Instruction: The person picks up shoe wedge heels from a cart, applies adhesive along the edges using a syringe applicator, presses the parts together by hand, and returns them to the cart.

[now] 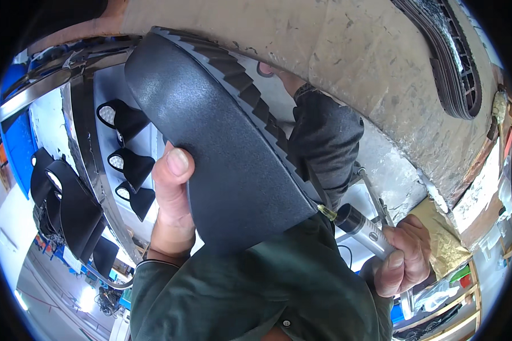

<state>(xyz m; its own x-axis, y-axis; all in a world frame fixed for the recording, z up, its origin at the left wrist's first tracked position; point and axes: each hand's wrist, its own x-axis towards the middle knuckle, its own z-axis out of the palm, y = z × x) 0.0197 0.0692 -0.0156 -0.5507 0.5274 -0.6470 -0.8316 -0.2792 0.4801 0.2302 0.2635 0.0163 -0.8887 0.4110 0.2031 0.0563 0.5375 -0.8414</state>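
Observation:
My left hand [173,170] grips a large black shoe sole [222,136], thumb pressed on its smooth face and the other fingers hidden behind. The sole is tilted, and toothed ridges run along its right edge. In my right hand [405,256] is a silver tube-shaped tool [367,233] with a black collar, fingers wrapped round its lower part. The tool's yellowish clear tip [326,212] points at the sole's lower right corner. It is right at that edge, though I cannot tell whether they touch.
A brown, scuffed work surface [347,51] curves across the top, with a black ridged, curved piece [458,62] on it at right. At left, a metal-framed rack [91,131] bears several black flared pieces [128,122]. My trousered leg [327,142] shows beneath the surface.

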